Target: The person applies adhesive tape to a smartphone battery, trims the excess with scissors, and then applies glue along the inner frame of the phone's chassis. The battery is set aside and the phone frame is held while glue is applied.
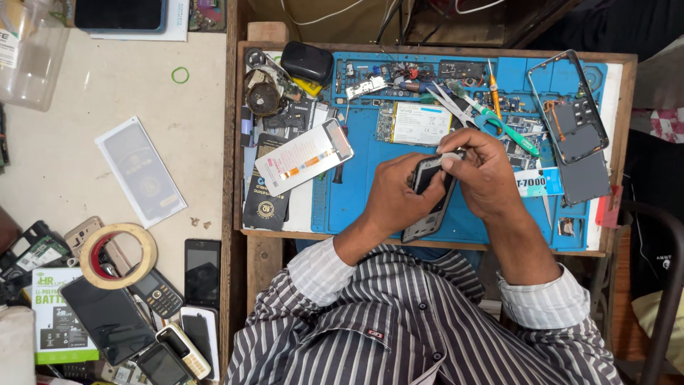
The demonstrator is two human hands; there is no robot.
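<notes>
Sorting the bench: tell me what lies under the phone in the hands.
Under the phone lies the blue work mat. The left hand and right hand cover the phone's sides, so anything beneath them is hidden.

The person wears a button-up shirt with dark and white stripes. Its sleeves are rolled up, leaving both forearms bare.

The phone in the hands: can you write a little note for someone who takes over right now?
Left hand grips the opened phone from its left side, over the blue work mat.
Right hand holds its top end, fingers pinching at the upper edge.
Nearby on the mat: a battery, tweezers, a green-handled tool, a phone frame to the right.
Done: the phone's back is off.
Left: it is not yet closed; the battery lies outside.
</notes>
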